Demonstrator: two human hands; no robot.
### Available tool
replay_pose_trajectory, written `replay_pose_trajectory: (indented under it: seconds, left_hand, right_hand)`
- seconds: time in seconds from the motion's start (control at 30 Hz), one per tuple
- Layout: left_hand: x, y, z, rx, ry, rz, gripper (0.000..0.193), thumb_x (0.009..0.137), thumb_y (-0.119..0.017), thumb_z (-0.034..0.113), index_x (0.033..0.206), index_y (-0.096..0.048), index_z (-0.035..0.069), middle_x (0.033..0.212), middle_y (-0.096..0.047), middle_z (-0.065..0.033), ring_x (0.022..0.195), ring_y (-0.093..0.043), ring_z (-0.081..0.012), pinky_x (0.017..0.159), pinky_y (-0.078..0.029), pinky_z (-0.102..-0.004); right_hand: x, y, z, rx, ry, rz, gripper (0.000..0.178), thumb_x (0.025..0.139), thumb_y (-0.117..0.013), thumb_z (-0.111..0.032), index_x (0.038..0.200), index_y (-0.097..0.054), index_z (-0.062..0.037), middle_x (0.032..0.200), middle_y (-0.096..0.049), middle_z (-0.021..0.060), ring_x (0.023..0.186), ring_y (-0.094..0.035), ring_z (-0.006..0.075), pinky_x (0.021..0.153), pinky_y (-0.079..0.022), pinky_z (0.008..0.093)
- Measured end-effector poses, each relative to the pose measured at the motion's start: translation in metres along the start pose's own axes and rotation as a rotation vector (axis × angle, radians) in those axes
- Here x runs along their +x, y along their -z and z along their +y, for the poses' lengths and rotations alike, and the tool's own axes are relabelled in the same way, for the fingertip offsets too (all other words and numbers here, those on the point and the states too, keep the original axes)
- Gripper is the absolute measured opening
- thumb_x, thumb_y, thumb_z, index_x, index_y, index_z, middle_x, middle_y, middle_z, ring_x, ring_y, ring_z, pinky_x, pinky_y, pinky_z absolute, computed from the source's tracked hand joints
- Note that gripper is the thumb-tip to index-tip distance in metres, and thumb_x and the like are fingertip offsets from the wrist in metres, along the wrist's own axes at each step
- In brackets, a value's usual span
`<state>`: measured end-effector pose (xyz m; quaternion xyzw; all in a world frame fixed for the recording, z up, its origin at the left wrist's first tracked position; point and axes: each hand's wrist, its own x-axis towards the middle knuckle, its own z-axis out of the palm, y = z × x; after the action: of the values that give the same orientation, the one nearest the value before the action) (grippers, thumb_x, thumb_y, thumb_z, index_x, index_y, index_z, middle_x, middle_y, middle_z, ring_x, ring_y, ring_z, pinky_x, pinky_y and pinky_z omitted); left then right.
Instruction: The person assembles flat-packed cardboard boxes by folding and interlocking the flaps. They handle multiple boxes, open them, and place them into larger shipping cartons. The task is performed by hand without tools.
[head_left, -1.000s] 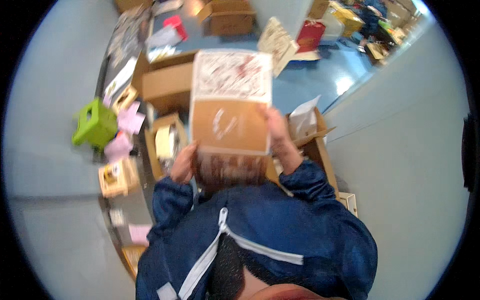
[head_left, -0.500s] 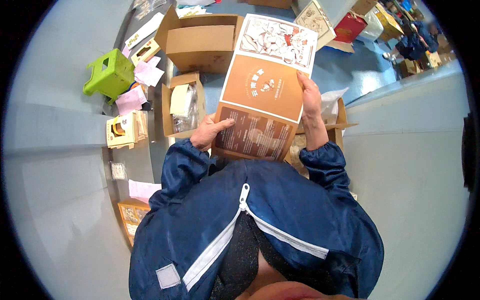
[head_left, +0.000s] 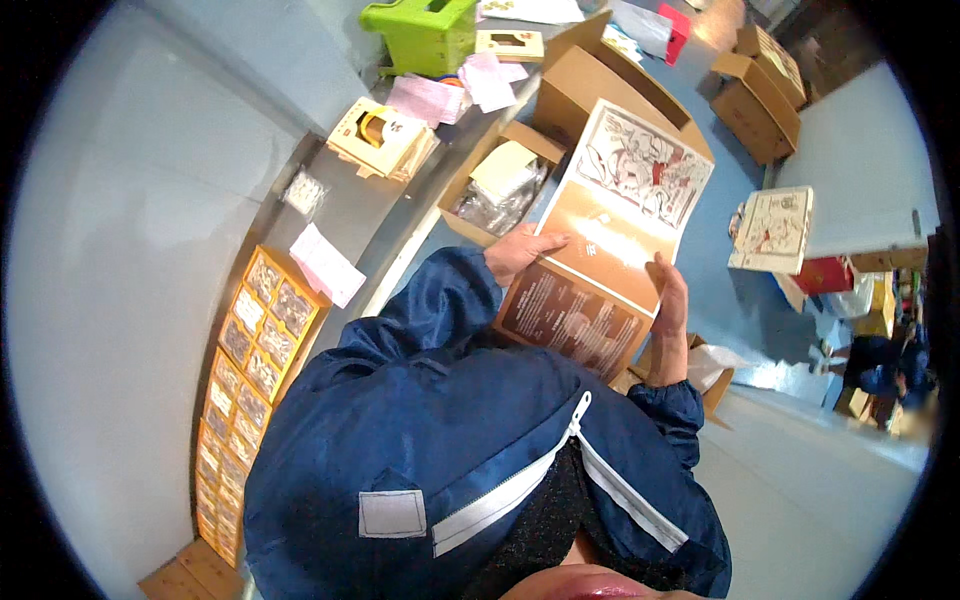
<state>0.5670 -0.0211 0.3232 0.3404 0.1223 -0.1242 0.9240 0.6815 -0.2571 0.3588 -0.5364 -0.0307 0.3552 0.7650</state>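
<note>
A long printed card sheet (head_left: 612, 235) with a white illustrated panel, an orange-brown panel and a darker brown panel is held out in front of my jacket. Its far end overlaps a large open cardboard box (head_left: 575, 90). My left hand (head_left: 518, 254) grips the sheet's left edge, thumb on top of the printed face. Along the right edge, my right hand (head_left: 670, 302) holds it with the thumb in front and the fingers mostly hidden behind. Glare whitens part of the middle panel. A smaller open box (head_left: 500, 190) with clear plastic packets stands near my left hand.
On the grey counter (head_left: 345, 205) at left are a green stool (head_left: 428, 38), pink papers (head_left: 425, 98) and cream window boxes (head_left: 378, 140). Below them runs a stack of orange-framed trays (head_left: 262, 325). A cream illustrated box (head_left: 772, 230) stands at right; another person (head_left: 885, 360) is beyond it.
My view has turned, so the counter and the stacked trays at left show more fully. The sheet stays in both hands, tilted more to the right. My left hand sits farther up its edge.
</note>
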Motion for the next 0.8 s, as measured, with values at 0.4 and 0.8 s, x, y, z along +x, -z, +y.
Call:
replay_pose_trajectory:
  seconds: [0.4, 0.8]
  left_hand:
    - [-0.085, -0.026, 0.004, -0.099, -0.199, 0.271, 0.033, 0.091, -0.047, 0.018, 0.116, -0.047, -0.003, 0.11, -0.058, -0.0143, 0.096, -0.06, -0.0223, 0.082, -0.05, -0.0354]
    - [-0.037, -0.067, 0.017, 0.369, -0.06, 0.203, 0.031, 0.087, -0.055, 0.013, 0.114, -0.051, 0.0, 0.109, -0.058, -0.0093, 0.098, -0.058, -0.0187, 0.082, -0.049, -0.0318]
  right_hand:
    - [0.007, -0.064, -0.008, -0.083, -0.175, -0.045, 0.033, 0.084, -0.058, -0.019, 0.103, -0.054, 0.0072, 0.097, -0.06, 0.0116, 0.083, -0.059, 0.0187, 0.073, -0.048, 0.0303]
    - [0.04, 0.014, -0.025, 0.329, -0.126, -0.126, 0.04, 0.086, -0.052, -0.024, 0.115, -0.048, 0.0033, 0.109, -0.057, 0.0156, 0.093, -0.058, 0.0236, 0.085, -0.047, 0.0352]
